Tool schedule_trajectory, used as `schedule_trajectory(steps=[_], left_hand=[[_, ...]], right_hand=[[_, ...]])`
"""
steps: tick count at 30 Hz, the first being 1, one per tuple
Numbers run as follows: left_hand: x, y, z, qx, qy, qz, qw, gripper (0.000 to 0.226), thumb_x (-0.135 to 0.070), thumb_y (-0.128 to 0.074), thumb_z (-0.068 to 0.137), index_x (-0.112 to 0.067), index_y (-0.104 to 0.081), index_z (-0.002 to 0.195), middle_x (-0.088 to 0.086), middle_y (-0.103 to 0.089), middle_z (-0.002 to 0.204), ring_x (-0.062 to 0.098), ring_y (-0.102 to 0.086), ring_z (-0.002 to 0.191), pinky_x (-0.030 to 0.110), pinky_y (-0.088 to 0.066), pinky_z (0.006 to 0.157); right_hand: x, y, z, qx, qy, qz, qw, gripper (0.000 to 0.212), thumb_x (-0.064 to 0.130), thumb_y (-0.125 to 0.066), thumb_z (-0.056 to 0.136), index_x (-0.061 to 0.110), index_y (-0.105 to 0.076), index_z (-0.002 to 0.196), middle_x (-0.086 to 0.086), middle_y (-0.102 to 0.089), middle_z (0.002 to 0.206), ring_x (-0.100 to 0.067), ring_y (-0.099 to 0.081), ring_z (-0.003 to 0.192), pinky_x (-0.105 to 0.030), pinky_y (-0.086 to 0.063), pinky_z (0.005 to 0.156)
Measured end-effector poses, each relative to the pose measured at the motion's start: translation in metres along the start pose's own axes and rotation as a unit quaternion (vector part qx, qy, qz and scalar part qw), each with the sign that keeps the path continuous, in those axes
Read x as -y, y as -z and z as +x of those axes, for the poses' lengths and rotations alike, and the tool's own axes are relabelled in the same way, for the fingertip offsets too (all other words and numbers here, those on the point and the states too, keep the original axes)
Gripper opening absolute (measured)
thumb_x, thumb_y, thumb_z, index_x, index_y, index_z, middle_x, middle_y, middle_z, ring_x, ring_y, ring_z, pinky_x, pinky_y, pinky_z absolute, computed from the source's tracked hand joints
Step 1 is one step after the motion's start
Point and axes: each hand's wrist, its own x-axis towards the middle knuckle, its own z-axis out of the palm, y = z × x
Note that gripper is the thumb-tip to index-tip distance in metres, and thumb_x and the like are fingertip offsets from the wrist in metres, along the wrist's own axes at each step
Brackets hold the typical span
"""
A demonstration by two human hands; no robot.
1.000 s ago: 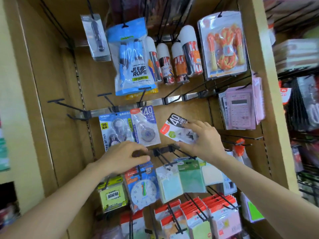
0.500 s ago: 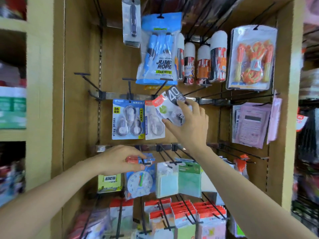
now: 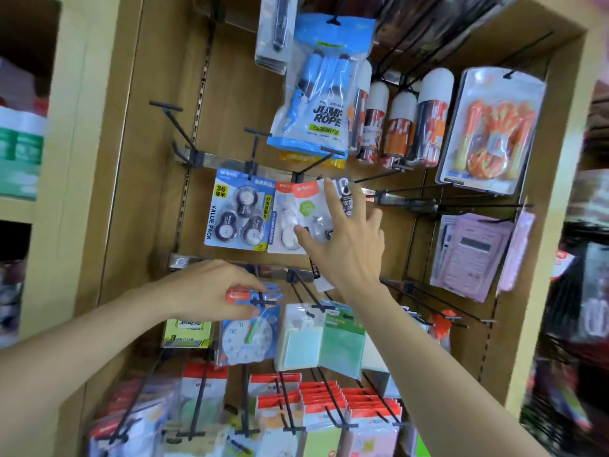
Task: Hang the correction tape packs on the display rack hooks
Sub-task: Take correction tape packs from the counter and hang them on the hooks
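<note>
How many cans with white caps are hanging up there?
4, in a row on the top right, between the blue jump rope bag and the orange jump rope pack: cans and. More could hide behind them.

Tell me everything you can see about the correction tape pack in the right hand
The correction tape pack is a clear plastic blister on a white card with a red-orange top corner, a green patch and a black strip down its right side. It is held upright against the rack, just right of a similar hanging pack, under a black hook. The right hand presses it, fingers spread over its front. Whether it is hooked cannot be told.
</note>
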Motion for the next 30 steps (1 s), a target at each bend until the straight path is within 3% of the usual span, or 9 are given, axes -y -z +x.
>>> schedule_trajectory(steps=[5,9,14,21,30], left_hand=[[-0.002,0.001,-0.002,-0.011,-0.012,0.026,1.000,0.046,-0.072,-0.052,0.078,-0.065,-0.042,0.122,-0.024,-0.065,0.121,0.000,-0.062,0.109,0.035,-0.053,0.090],[-0.003,0.002,-0.003,-0.013,-0.006,0.016,1.000,0.047,-0.069,-0.053,0.077,-0.060,-0.048,0.123,-0.023,-0.066,0.122,0.001,-0.062,0.109,0.036,-0.053,0.090],[-0.005,0.003,-0.004,-0.012,-0.001,0.005,1.000,0.048,-0.067,-0.055,0.078,-0.052,-0.058,0.124,-0.020,-0.067,0.118,0.001,-0.063,0.105,0.037,-0.054,0.089],[-0.006,0.003,-0.006,-0.014,0.001,0.005,1.000,0.051,-0.067,-0.056,0.076,-0.055,-0.056,0.126,-0.022,-0.068,0.119,0.001,-0.063,0.106,0.035,-0.054,0.088],[-0.010,0.006,-0.008,-0.006,0.001,0.007,1.000,0.051,-0.068,-0.054,0.078,-0.050,-0.060,0.126,-0.022,-0.068,0.115,0.001,-0.063,0.100,0.036,-0.055,0.085]], right_hand=[[0.007,-0.007,0.008,-0.009,0.023,-0.006,1.000,0.070,0.064,-0.053,0.086,0.035,-0.038,0.148,0.002,-0.023,0.163,-0.037,-0.044,0.110,-0.044,-0.050,0.073],[0.005,-0.017,0.001,-0.033,0.045,-0.015,0.998,0.057,0.055,-0.052,0.093,0.034,-0.043,0.146,-0.001,-0.031,0.161,-0.045,-0.041,0.124,-0.053,-0.050,0.082],[0.006,-0.019,-0.003,-0.048,0.054,-0.019,0.997,0.056,0.055,-0.046,0.097,0.035,-0.039,0.148,0.000,-0.027,0.162,-0.047,-0.035,0.133,-0.055,-0.046,0.089],[0.015,-0.023,0.006,-0.008,0.021,-0.021,1.000,0.061,0.055,-0.045,0.096,0.040,-0.028,0.152,0.002,-0.021,0.164,-0.048,-0.034,0.132,-0.058,-0.046,0.088],[0.016,-0.019,0.006,0.013,-0.001,-0.016,1.000,0.062,0.059,-0.049,0.092,0.040,-0.033,0.149,0.000,-0.026,0.162,-0.043,-0.041,0.117,-0.052,-0.048,0.083]])
